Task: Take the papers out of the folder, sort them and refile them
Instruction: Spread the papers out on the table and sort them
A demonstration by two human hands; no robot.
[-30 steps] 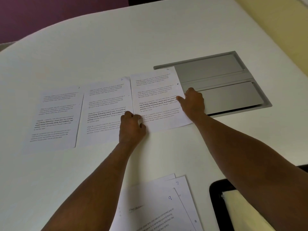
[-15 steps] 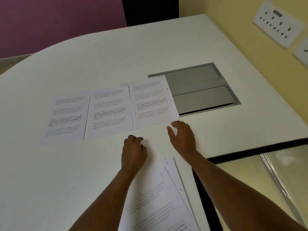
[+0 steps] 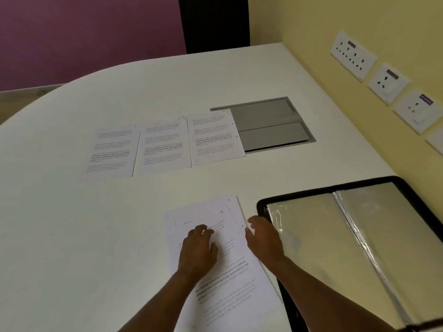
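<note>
From the head view we see the stack [image 3: 230, 267] of unsorted papers lying directly under our hands on the counter [image 3: 72, 236], its long axis running away from us and tilted a little to the right. Our left hand [image 3: 197, 251] rests on the top sheet with fingers loosely bent, holding nothing that we can make out. Our right hand [image 3: 263, 238] sits at the stack's right edge, fingers relaxed and slightly spread, just beside the open folder [image 3: 359, 248], which lies to our right with its clear sleeves showing. Three sorted sheets [image 3: 165, 147] lie in a row well ahead of us, side by side, the rightmost overlapping the grey hatch [image 3: 271, 125]. We judge the next sheet comes off the stack and travels forward, and the left hand, already on top, is the nearer one.
</note>
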